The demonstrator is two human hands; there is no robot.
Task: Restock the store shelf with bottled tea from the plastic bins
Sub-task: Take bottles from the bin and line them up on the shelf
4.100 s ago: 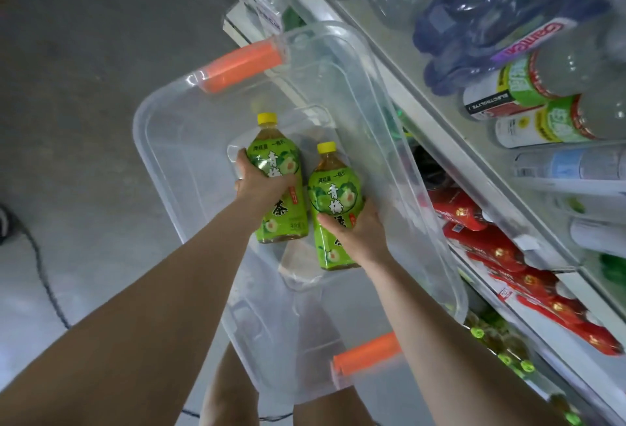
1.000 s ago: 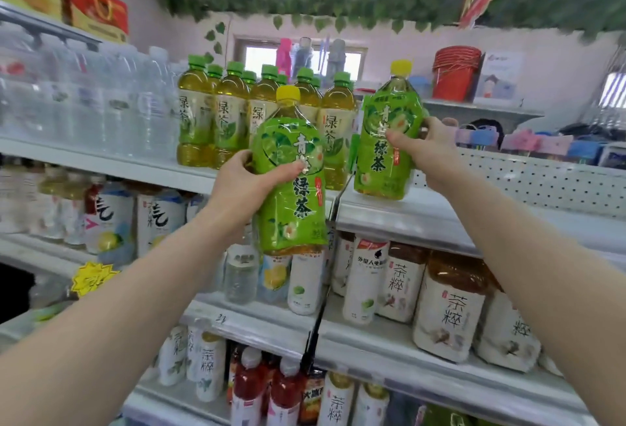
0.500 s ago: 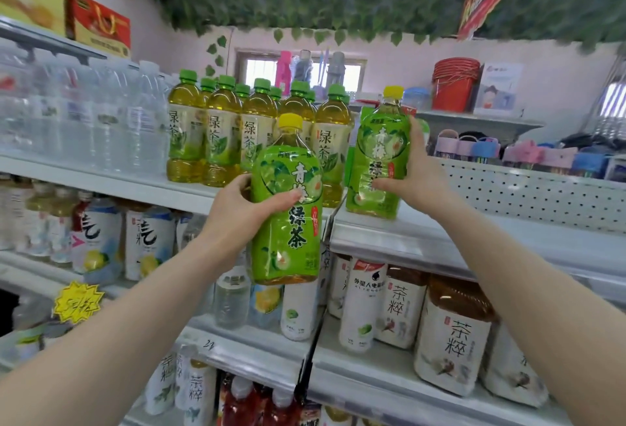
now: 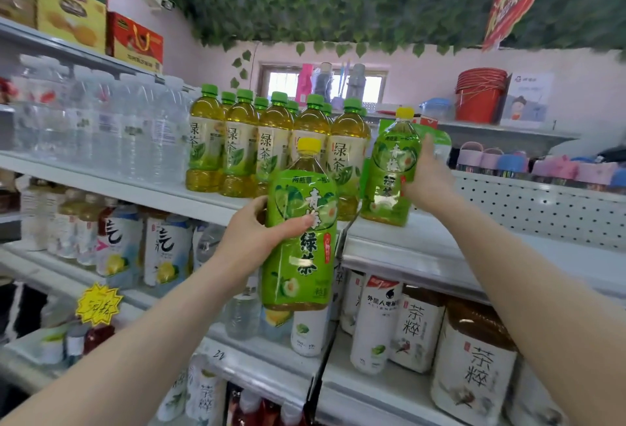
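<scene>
Bare shelf right of green-capped bottles

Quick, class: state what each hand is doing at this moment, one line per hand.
Left hand: grips a yellow-capped green tea bottle in front of the shelves.
Right hand: grips a second yellow-capped bottle at the upper shelf.

tea bottle on shelf, right of bottles
</scene>
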